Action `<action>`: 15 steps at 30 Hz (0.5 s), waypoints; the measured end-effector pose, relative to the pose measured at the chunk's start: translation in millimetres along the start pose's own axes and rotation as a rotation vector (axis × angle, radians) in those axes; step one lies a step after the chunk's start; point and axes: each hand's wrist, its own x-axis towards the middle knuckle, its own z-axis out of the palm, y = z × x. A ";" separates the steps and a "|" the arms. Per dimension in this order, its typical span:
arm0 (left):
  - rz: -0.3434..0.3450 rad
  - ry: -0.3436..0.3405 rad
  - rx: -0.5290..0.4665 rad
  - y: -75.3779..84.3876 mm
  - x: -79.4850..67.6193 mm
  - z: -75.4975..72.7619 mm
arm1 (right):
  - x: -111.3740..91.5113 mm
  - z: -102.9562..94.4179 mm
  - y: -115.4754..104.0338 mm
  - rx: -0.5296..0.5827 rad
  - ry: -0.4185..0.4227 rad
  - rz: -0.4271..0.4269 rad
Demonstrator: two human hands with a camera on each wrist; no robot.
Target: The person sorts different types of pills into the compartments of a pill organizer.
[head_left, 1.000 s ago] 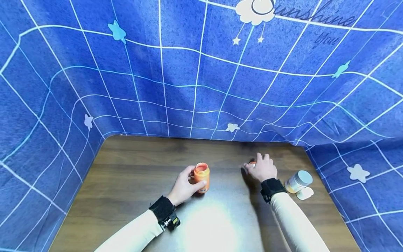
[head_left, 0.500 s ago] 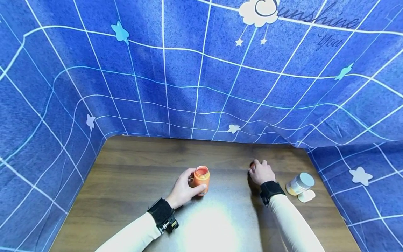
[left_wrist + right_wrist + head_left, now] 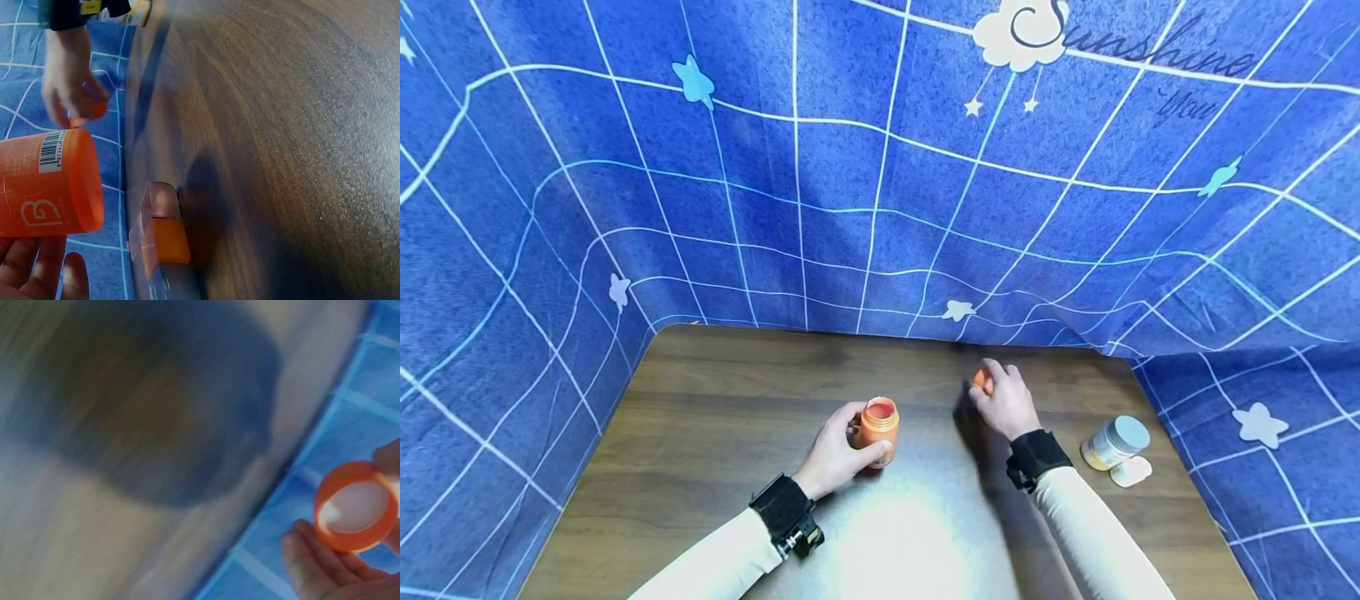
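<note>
In the head view my left hand (image 3: 835, 454) grips an uncapped orange jar (image 3: 878, 433) around its side, near the middle of the table. Its threaded mouth faces up. The jar's barcode and base show in the left wrist view, with several fingers (image 3: 44, 269) beside it. My right hand (image 3: 1006, 406), farther right and near the table's back, holds an orange lid (image 3: 356, 506) by its rim between fingertips. The lid's white inside faces the right wrist camera. Below the lid, the table is blurred and shadowed.
At the right of the wooden table (image 3: 715, 433) stands a jar (image 3: 1116, 442) with a grey-blue lid, a small white rounded piece (image 3: 1131, 472) beside it. Small pink, orange and dark blocks (image 3: 165, 240) show in the left wrist view. A blue curtain (image 3: 820, 192) hangs behind.
My right hand has moved left, carrying the orange lid, which shows more clearly now. My left hand and the orange jar stay nearly in place.
</note>
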 end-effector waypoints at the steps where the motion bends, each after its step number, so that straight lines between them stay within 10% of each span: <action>1: 0.004 -0.001 0.003 0.9 -0.3 -0.2 | -0.4 -2.1 -11.6 0.043 0.015 -0.025; 9: 0.057 0.036 0.035 -24.3 2.9 5.9 | -19.9 -24.6 -114.7 0.527 -0.012 -0.176; 15: 0.078 0.032 0.070 -32.3 3.7 7.0 | -36.4 -40.7 -160.6 0.685 -0.061 -0.267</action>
